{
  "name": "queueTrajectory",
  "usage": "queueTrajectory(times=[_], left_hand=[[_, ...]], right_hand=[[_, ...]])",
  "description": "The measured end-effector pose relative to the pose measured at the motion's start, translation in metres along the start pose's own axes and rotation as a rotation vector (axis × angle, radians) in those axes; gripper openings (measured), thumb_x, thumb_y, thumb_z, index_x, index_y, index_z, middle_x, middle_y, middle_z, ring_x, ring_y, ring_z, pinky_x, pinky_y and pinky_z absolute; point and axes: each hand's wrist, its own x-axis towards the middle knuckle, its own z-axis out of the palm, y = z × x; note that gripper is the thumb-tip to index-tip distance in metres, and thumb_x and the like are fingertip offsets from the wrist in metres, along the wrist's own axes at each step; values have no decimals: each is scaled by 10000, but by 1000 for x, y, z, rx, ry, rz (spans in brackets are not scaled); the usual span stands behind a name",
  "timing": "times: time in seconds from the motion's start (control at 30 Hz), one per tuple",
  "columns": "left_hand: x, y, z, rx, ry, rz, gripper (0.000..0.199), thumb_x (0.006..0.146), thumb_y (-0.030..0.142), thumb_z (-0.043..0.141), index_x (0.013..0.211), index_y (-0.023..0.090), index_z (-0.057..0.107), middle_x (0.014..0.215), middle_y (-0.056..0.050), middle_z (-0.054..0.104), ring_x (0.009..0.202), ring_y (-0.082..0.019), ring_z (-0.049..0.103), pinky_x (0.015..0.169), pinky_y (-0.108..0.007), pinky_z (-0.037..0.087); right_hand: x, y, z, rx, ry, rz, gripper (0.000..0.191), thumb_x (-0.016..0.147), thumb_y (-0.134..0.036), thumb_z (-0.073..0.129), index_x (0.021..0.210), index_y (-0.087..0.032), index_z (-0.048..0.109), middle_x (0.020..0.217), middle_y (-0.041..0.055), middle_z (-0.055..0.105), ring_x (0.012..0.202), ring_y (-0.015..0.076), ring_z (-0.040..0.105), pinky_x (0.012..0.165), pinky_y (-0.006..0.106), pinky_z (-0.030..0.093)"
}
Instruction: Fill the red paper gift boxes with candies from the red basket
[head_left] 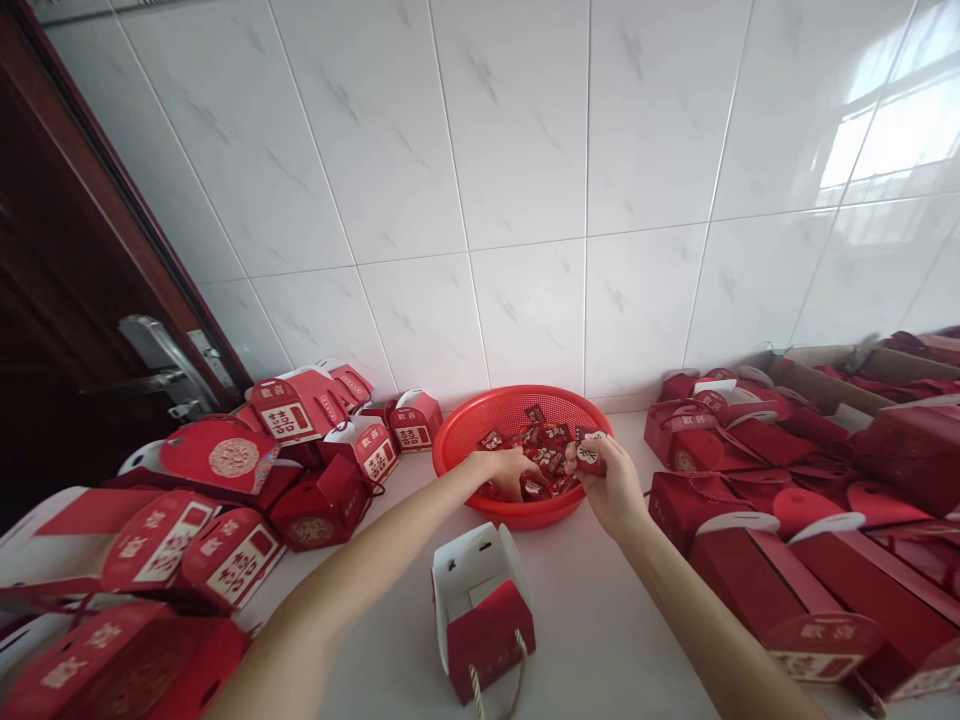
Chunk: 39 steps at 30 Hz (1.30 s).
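Head view: a red packet (591,452) sits in your right hand (615,492), thumb and fingers closed around it, printed side showing, probably because an edge grip is enough. Left of those fingers, loose packets (551,460) lie in the red basket (517,515), whose walls seem to keep them gathered within reach. Your left hand (511,474) dips among them; I cannot tell whether its fingers grip one. Nearer you than both hands, an open box (491,640) stands mouth up, apparently for access. Red boxes (315,515) and further boxes (761,575) flank your fingers, perhaps leaving elbow room.
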Motion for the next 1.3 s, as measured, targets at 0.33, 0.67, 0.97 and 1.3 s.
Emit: queueTrajectory(times=[0.33, 0.67, 0.97, 1.3], left_hand=[[3, -16, 4, -117, 219, -90, 263, 555, 179, 802, 806, 223, 739, 831, -47, 735, 896, -295, 681, 791, -339, 510], [-9, -4, -8, -559, 475, 91, 411, 786, 289, 730, 1173, 159, 677, 1162, -101, 714, 1044, -222, 663, 890, -329, 525], [-13, 1, -9, -648, 448, 127, 496, 593, 549, 826, 573, 185, 490, 578, 63, 466, 607, -126, 484, 589, -261, 372], [-9, -6, -4, -681, 493, 56, 492, 625, 615, 780, 681, 173, 571, 690, 14, 587, 671, -149, 537, 615, -268, 405]], right_hand=[[7, 3, -3, 94, 119, -1, 140, 627, -238, 707, 655, -211, 573, 652, 6, 641, 593, 136, 567, 588, 283, 521], [10, 3, -3, 164, 149, 55, 83, 631, -192, 690, 691, -199, 632, 660, 24, 655, 612, 150, 585, 576, 283, 538], [5, -1, 2, 185, 148, 81, 82, 680, -211, 670, 706, -145, 711, 646, 51, 680, 621, 132, 602, 595, 236, 530], [6, 1, 2, 191, 141, 73, 99, 749, -219, 672, 701, -147, 719, 667, 68, 699, 652, 146, 617, 635, 253, 545]])
